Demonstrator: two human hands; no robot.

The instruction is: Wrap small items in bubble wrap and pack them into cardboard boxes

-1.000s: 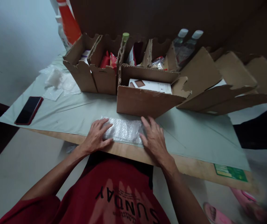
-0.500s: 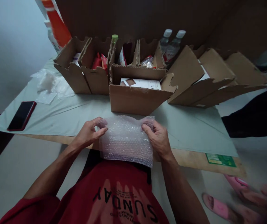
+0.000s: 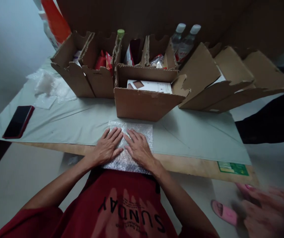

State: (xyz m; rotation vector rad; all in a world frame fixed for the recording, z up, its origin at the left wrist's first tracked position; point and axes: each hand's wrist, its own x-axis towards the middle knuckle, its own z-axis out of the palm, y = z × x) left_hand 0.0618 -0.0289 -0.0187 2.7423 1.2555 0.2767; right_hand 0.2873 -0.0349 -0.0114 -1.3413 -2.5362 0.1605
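Both bare arms reach forward; the left hand (image 3: 106, 147) and right hand (image 3: 139, 149) lie flat, fingers spread, side by side.

a makeshift packing station in what looks like a home rather than a factory: a plywood table (image 3: 196, 167) draped in pale sheeting, backed by a row of torn cardboard boxes (image 3: 142, 102) used as bins for small packaged goods (image 3: 101, 61) and a flat white carton (image 3: 149, 86). spare bubble wrap (image 3: 45, 86) lies at the far left, a phone (image 3: 18, 121) rests near the table's edge, water bottles (image 3: 185, 41) stand behind the boxes, and pink slippers (image 3: 224, 213) sit on the bare floor.
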